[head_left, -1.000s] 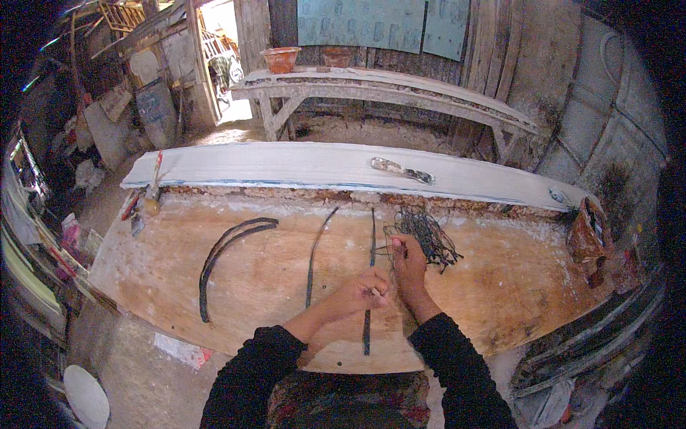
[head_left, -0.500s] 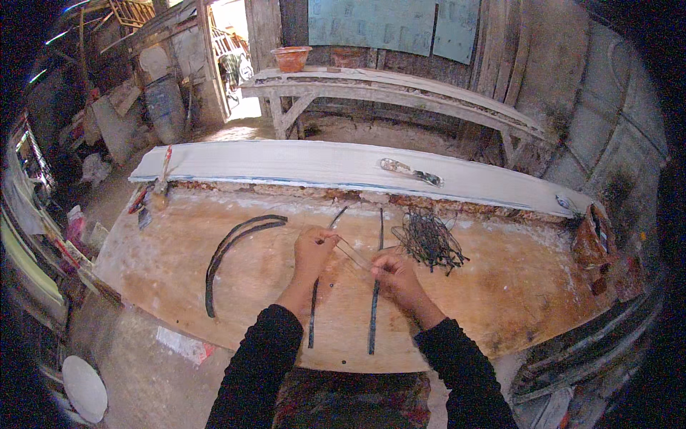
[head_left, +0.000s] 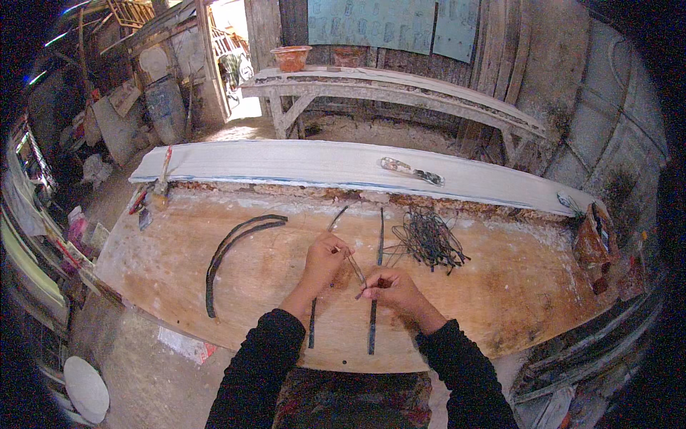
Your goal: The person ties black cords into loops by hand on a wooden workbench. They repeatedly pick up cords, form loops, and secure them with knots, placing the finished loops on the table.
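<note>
Above the middle of the wooden board, a thin doubled cord (head_left: 355, 269) stretches between my hands. My left hand (head_left: 325, 261) pinches its upper end, and my right hand (head_left: 393, 292) grips it lower down, with a short tail sticking out beyond the fingers. Under my left hand lies a narrow dark strip (head_left: 312, 329), partly hidden by that hand. A second dark strip (head_left: 373, 322) runs beneath my right hand, parallel to the first. Just beyond my right hand is a tangled heap of black cords (head_left: 430, 242). To the left rest curved black strips (head_left: 220, 261).
A long white plank (head_left: 286, 163) edges the board's (head_left: 514, 286) far side, bearing a small clear package (head_left: 411, 171). Brushes (head_left: 163, 179) lean at far left; a brown bag (head_left: 593, 239) sits at far right. Behind stands a bench (head_left: 400, 93) with orange pots (head_left: 291, 58).
My right hand has come left and lower, and my left hand slightly right and lower. The cord between them now runs more steeply and looks shorter.
</note>
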### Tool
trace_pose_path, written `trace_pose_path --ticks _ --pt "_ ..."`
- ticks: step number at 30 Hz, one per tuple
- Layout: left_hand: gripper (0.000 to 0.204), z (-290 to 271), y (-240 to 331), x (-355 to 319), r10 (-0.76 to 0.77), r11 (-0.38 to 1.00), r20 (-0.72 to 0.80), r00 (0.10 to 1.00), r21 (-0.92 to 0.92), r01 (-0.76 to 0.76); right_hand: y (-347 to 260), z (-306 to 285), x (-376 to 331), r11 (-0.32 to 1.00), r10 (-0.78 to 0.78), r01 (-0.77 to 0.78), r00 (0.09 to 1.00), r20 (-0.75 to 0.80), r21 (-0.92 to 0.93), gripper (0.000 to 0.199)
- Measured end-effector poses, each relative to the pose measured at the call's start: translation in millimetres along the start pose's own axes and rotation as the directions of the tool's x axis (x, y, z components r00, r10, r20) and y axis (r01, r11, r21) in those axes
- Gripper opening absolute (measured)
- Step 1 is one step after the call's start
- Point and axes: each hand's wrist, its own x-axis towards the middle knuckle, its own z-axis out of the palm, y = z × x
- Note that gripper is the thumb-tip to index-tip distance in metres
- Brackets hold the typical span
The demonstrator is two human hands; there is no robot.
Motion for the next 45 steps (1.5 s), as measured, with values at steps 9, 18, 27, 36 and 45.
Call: trace_pose_path --ticks 9,18,27,36,45 --pt "0.01 14.3 -1.2 -9.0 0.084 0.96 0.241 0.967 -0.278 -0.014 14.4 -14.7 17.2 0.987 -0.1 0.005 0.806 -0.584 -0.163 0.008" --pt "0.011 33.6 34.2 -43.6 0.224 0.88 0.579 0.784 -0.466 0.092 39.8 -60.7 23.0 0.887 -0.359 0.009 0.643 -0.677 -0.462 0.011" --pt "0.018 24.1 51.6 -48.6 0.061 0.8 0.72 0.691 -0.449 0.397 23.5 -36.8 23.7 0.844 -0.425 0.052 0.673 -0.606 -0.534 0.024" --pt "0.017 -3.0 26.8 -8.8 -0.216 0.749 0.407 0.888 -0.515 0.418 34.1 -46.5 24.5 0.757 -0.488 -0.043 0.627 -0.608 -0.652 0.009" --pt "0.013 -24.5 18.4 9.1 -0.39 0.698 0.213 0.896 -0.566 0.439 24.3 -23.7 20.2 0.902 -0.262 -0.003 0.791 -0.553 -0.433 0.014"
